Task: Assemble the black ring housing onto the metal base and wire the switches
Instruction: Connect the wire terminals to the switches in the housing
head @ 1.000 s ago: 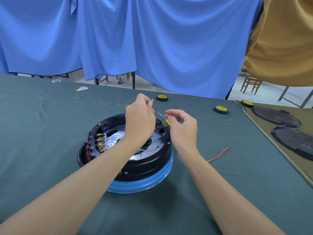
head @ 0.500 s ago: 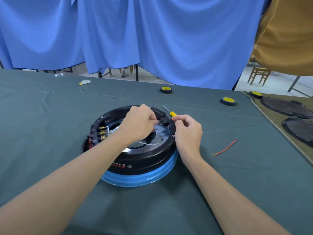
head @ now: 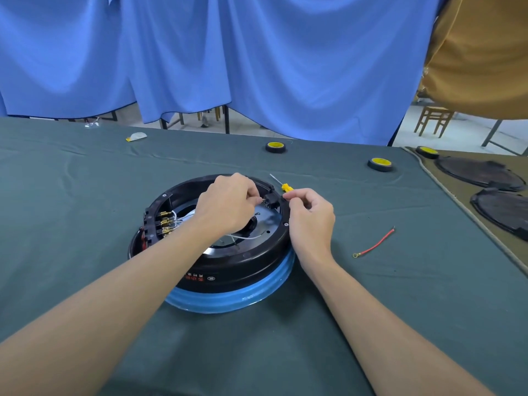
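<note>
Fingers (head: 251, 192) of the left hand (head: 228, 204) pinch a small terminal (head: 260, 200) at the switch (head: 270, 202); the right hand (head: 310, 215) pinches the black ring housing (head: 243, 261) rim, mid-table. Yellow screwdriver (head: 286, 187) just behind, red wire (head: 374, 246) right. Left forearm (head: 128, 295) partly hides the metal base (head: 268, 221).

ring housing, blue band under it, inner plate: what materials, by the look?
black ring housing: looks like moulded plastic, semi-gloss; soft highlights, printed marks on the wall.
blue band: glossy, ribbed; coated metal or plastic, can't tell which.
inner plate: likely bare metal; mirror-like reflections.
</note>
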{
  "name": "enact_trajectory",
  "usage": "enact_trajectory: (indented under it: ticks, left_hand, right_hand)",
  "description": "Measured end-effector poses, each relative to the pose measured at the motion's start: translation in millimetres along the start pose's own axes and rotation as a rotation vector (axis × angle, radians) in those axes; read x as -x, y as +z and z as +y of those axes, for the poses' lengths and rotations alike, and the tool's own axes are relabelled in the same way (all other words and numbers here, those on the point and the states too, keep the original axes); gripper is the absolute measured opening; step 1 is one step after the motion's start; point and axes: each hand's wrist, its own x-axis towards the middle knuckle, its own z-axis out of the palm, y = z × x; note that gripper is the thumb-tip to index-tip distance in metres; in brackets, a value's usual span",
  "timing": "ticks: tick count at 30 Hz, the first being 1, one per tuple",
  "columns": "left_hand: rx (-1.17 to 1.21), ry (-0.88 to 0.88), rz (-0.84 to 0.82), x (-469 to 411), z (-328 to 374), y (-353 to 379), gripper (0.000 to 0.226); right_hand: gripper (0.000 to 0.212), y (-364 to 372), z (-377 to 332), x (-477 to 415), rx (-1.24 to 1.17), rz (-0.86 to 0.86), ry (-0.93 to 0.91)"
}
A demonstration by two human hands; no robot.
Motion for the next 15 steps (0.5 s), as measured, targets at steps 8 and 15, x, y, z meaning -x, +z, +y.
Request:
enact_trajectory:
  ticks: [8, 15]
  left_hand:
    - [-0.008, -0.002, 0.012, 1.5, -2.0, 1.2, 0.013]
    - [-0.037, 0.015, 0.031, 1.2, -0.2, 3.5, 0.014]
  right_hand:
    - [0.031, -0.5, -1.2, 0.7, 0.01, -0.009, 0.013]
    - [0.032, 0.1, 0.1, 1.5, 0.014, -0.004, 0.016]
